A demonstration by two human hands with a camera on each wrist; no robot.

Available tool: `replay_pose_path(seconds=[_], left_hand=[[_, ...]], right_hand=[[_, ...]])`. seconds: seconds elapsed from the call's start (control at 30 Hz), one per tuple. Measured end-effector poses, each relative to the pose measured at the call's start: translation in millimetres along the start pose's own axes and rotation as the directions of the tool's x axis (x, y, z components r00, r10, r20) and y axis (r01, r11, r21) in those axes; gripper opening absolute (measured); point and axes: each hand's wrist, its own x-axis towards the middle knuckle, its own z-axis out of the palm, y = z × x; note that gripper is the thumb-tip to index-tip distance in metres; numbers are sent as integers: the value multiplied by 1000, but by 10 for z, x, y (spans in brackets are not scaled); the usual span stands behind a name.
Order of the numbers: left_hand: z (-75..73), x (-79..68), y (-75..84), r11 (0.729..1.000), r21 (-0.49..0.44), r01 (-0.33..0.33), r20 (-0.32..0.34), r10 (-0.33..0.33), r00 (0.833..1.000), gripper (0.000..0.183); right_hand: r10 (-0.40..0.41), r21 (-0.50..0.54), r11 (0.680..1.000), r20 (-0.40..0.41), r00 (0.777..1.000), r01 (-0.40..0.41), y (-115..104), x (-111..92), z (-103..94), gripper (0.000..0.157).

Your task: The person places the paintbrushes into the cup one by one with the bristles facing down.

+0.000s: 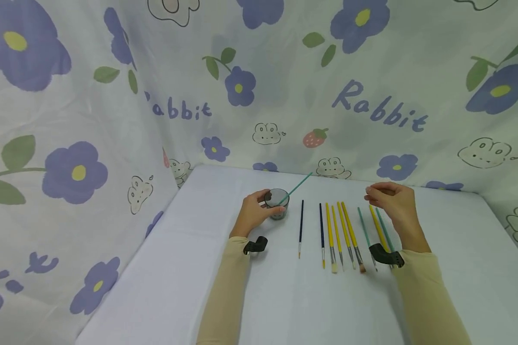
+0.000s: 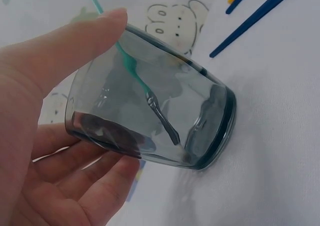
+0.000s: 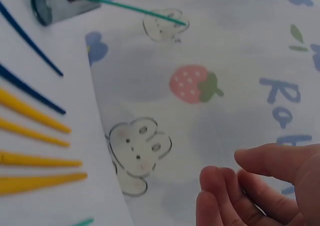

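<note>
A smoky grey glass (image 1: 277, 211) stands near the back of the table, and my left hand (image 1: 254, 211) grips it round the side. In the left wrist view the thumb lies by the rim of the glass (image 2: 165, 101) and the other fingers are behind it. A green paintbrush (image 1: 300, 184) leans inside, its bristles down at the base. My right hand (image 1: 393, 201) hovers above the right end of a row of paintbrushes, with nothing in it. In the right wrist view its fingers (image 3: 217, 196) are loosely bent, thumb apart from them.
Several brushes lie side by side, handles pointing away: a dark blue brush (image 1: 301, 227) nearest the glass, another blue one (image 1: 321, 230), yellow ones (image 1: 329, 227) and green ones (image 1: 363, 223) partly under the right wrist. A patterned curtain (image 1: 293, 105) hangs behind the white table (image 1: 164, 287).
</note>
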Motion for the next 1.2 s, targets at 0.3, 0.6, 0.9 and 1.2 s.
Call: replay_pose_path(seconds=[0.3,0.6,0.9,1.2], left_hand=[[13,10,-11,1000,2,11,3,-11,1000,92],[5,4,17,1000,1,13,-3,-13,1000,88],[-4,10,23,1000,3,29,9,-29,1000,91],[-11,21,16,999,9,33,7,-33,999,92]], right_hand=[[27,-262,964,-80,996,-47,173,-134,-303,44],[73,-375,920,-113,991,-110,368,-114,-442,46],[144,-457,869,-131,981,-189,496,-93,-509,47],[155,-531,831,-70,985,-169,652,-48,-474,43]])
